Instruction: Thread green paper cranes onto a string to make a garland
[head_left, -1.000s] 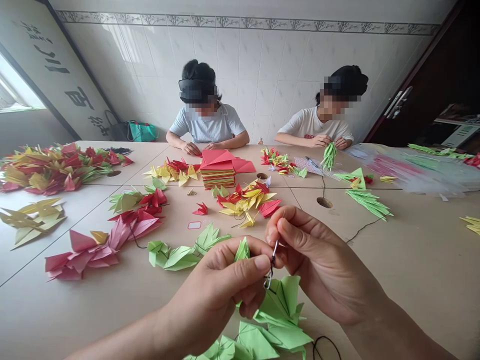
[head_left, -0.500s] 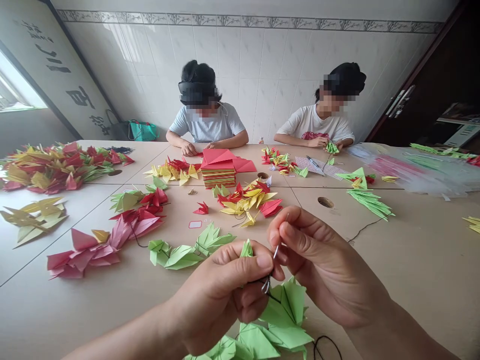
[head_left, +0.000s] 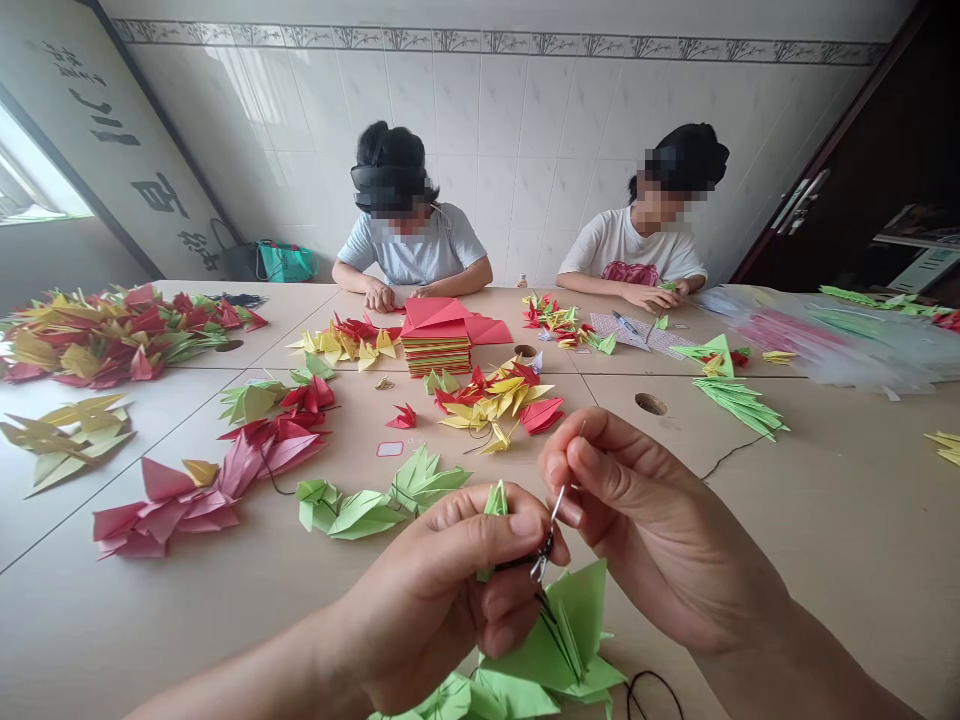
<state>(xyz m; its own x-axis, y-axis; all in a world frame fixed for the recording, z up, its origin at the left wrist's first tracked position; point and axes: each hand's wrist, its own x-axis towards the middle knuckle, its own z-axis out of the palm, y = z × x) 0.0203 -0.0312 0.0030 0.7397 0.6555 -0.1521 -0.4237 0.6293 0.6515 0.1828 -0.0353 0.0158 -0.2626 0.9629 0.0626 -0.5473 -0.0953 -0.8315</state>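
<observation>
My left hand [head_left: 465, 580] is closed around a small folded green paper piece [head_left: 495, 502], with black thread and a small metal clasp [head_left: 538, 568] at its fingertips. My right hand [head_left: 630, 520] pinches a thin metal needle [head_left: 556, 505] between thumb and index finger. The needle slants down to the thread knot beside the left thumb. Below the hands, a string of green folded paper [head_left: 566, 640] hangs and lies on the table, partly hidden by the left hand. A loop of black thread [head_left: 652, 680] rests at its right.
On the table [head_left: 840, 520] lie a pink and red paper string [head_left: 225, 480], a green one [head_left: 360, 512], a paper stack [head_left: 436, 350] and a large colourful heap [head_left: 112, 330]. Two people [head_left: 412, 245] [head_left: 637, 245] sit across, their hands at paper pieces. Plastic bags [head_left: 847, 340] lie right.
The green paper below my left hand has lifted and turned more upright. Both hands have shifted only slightly. The person at the right has lowered one forearm to the table.
</observation>
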